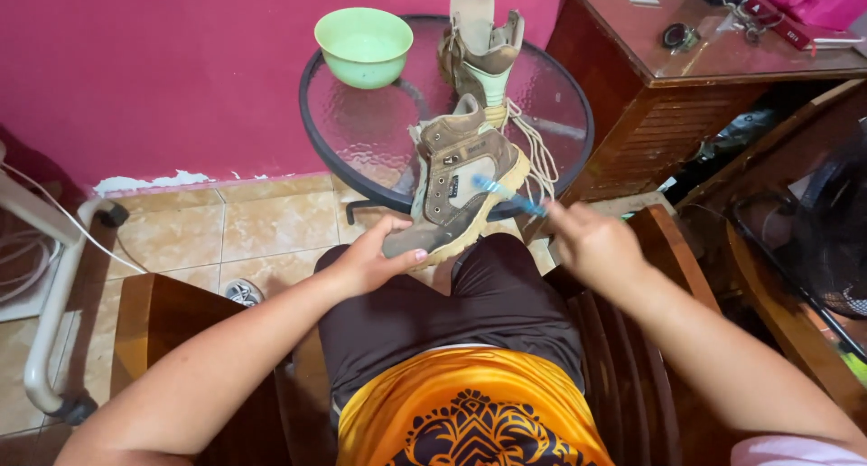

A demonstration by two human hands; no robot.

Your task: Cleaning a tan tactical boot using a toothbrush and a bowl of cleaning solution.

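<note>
Mid-scrub: left hand (375,254) grip clamped on boot (456,191) toe; right hand (591,240) grip pinching blue toothbrush (506,195) against upper. Next likely: steady strokes, firm hold.

A magenta wall (163,78) with peeling paint at its base meets a tan tiled floor (226,236). A round glass table (361,132) stands against it. A dark wooden cabinet (668,114) is beside that.

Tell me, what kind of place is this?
Probably a room in someone's home: a pink wall, tiled floor, a round glass table with a green bowl, and a wooden cabinet.
</note>
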